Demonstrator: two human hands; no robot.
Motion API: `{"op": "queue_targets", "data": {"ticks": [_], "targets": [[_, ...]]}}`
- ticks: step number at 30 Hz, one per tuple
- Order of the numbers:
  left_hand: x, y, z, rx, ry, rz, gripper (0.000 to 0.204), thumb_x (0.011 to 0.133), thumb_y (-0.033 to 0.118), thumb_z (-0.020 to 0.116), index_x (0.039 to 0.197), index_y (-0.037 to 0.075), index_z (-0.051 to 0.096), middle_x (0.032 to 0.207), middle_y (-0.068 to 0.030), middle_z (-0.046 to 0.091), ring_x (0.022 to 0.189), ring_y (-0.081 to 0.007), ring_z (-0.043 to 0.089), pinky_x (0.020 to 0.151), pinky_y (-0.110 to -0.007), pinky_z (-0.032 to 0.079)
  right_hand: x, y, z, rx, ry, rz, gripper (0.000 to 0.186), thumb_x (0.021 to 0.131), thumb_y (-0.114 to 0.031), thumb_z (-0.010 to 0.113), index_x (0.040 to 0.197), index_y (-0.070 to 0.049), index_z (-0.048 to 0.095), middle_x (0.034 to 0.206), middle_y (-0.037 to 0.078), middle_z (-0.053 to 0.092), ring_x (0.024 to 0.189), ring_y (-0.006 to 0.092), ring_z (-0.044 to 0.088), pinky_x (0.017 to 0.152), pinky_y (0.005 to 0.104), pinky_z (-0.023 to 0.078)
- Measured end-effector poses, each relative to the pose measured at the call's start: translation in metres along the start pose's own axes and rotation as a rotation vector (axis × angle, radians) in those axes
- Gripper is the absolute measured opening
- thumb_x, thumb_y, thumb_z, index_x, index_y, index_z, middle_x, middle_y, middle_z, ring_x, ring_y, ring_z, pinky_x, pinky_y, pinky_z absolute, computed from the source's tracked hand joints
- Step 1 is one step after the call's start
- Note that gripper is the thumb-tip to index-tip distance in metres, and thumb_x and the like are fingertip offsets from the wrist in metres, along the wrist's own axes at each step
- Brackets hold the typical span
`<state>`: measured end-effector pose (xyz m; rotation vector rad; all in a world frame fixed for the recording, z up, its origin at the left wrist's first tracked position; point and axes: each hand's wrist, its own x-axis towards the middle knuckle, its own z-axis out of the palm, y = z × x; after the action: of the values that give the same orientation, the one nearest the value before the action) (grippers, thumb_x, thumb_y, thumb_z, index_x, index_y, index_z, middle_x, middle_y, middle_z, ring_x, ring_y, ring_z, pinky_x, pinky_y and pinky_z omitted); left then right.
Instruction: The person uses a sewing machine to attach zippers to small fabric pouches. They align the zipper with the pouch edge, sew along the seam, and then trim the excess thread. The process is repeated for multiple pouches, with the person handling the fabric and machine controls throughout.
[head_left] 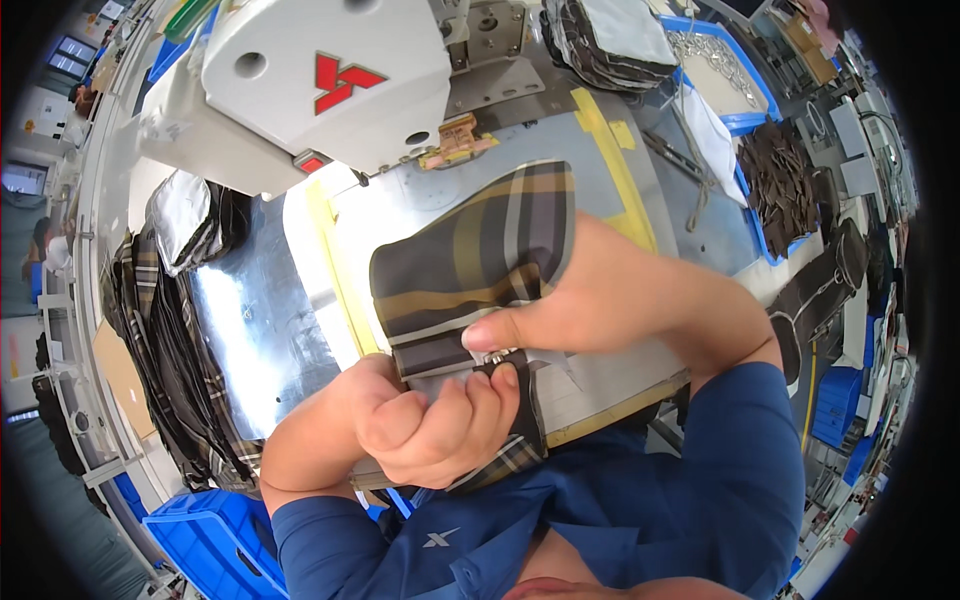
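I hold a plaid fabric piece [465, 240] in brown, grey, olive and cream over the work plate of a white sewing machine [275, 100]. My right hand [570, 300] grips it at the right, thumb pressed on top. My left hand [430, 420] has its fingers curled at the lower part, where a dark strip hangs beneath. A small metal piece [497, 357], perhaps a zipper part, sits between my two hands; its exact shape is partly hidden. Yellow tape [335, 270] lines the plate.
Stacked plaid fabric [160, 350] and a bundle with a white top [180, 220] lie left. A blue bin [215, 545] stands lower left. To the right are trays of metal parts [715, 70] and dark pieces [780, 190], plus tweezers [675, 160]. Another fabric stack [610, 40] is at the back.
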<state>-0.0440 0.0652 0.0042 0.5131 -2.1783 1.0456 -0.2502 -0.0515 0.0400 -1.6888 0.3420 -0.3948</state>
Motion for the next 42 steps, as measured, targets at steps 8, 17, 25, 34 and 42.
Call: {"op": "queue_targets", "data": {"ticks": [8, 17, 25, 34, 42], "targets": [[0.007, -0.004, 0.002, -0.311, 0.030, -0.225, 0.010, 0.071, -0.002, 0.077, 0.076, 0.006, 0.074, 0.081, -0.0009, 0.058, 0.083, -0.0199, 0.073, 0.068, -0.031, 0.045, 0.001, 0.003, 0.005, 0.030, 0.142, 0.032, 0.041, 0.090, -0.017, 0.084, 0.125, -0.001, 0.069, 0.104, 0.014, 0.075, 0.094, 0.0218, 0.068, 0.089, 0.0365, 0.054], [0.005, -0.013, -0.022, -0.326, -0.084, -0.394, 0.022, 0.075, -0.007, 0.079, 0.096, -0.001, 0.073, 0.090, -0.0052, 0.054, 0.084, -0.0280, 0.076, 0.066, -0.034, 0.047, -0.011, -0.025, -0.008, -0.090, 0.172, 0.000, 0.048, 0.080, 0.001, 0.083, 0.126, -0.006, 0.070, 0.107, 0.005, 0.073, 0.081, 0.0125, 0.065, 0.075, 0.0303, 0.053], [0.012, -0.014, -0.026, -0.452, -0.066, -0.364, 0.020, 0.077, -0.006, 0.078, 0.095, 0.002, 0.073, 0.089, -0.0039, 0.053, 0.085, -0.0256, 0.074, 0.066, -0.033, 0.047, -0.018, -0.026, 0.002, -0.901, 0.294, -0.383, 0.031, 0.068, -0.003, 0.084, 0.098, -0.009, 0.077, 0.109, 0.011, 0.072, 0.089, 0.0260, 0.068, 0.074, 0.0358, 0.054], [0.006, 0.000, -0.024, -0.466, -0.049, -0.326, 0.028, 0.078, -0.005, 0.080, 0.101, 0.009, 0.071, 0.091, -0.0027, 0.068, 0.104, -0.0243, 0.069, 0.081, -0.040, 0.050, -0.016, -0.021, -0.001, -0.998, 0.061, -0.809, 0.019, 0.079, -0.010, 0.077, 0.095, -0.002, 0.075, 0.101, 0.009, 0.073, 0.088, 0.0260, 0.068, 0.072, 0.0373, 0.053], [0.010, -0.004, -0.009, -0.539, 0.062, -0.307, 0.014, 0.075, -0.007, 0.078, 0.081, 0.005, 0.072, 0.081, -0.0016, 0.054, 0.086, -0.0227, 0.074, 0.071, -0.033, 0.051, -0.005, -0.005, 0.003, -0.935, 0.156, -0.870, 0.017, 0.070, -0.015, 0.072, 0.080, -0.005, 0.063, 0.081, 0.005, 0.057, 0.082, 0.0234, 0.062, 0.071, 0.0348, 0.049]]}}
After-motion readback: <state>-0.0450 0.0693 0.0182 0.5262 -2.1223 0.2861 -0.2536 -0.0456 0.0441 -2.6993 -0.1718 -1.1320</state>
